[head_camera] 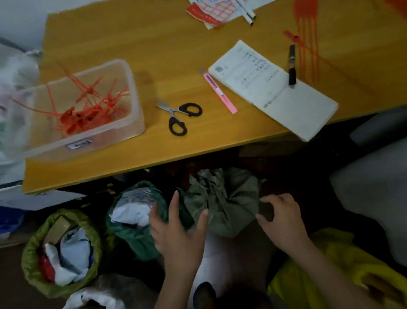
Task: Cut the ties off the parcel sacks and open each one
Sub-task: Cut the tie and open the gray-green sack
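Writing: the clear plastic tub (113, 129) at the table's (145, 49) left edge carries a small label on its front wall, too blurred to read. The open notebook (280, 94) near the front right edge shows printed lines, illegible. The papers (222, 4) at the far edge show red and blue grids, no readable text.

The tub holds cut red ties (82, 112). Black-handled scissors (180, 117) lie just right of the tub; a pink utility knife (219, 92) lies between scissors and notebook. A dark pen (291, 65) rests on the notebook's far corner.

Below the table's front edge: grey-green tied sack (225, 201), neck gathered, between both hands. Left hand (179, 236): fingers spread and relaxed, against the sack's left side, gripping nothing. Right hand (283, 221): fingers curled, pinching the sack's cloth at its right side.

2 opened sacks to the left: a dark green sack (135, 235) just beside the left hand, an olive sack (36, 272) further left, both showing parcels.
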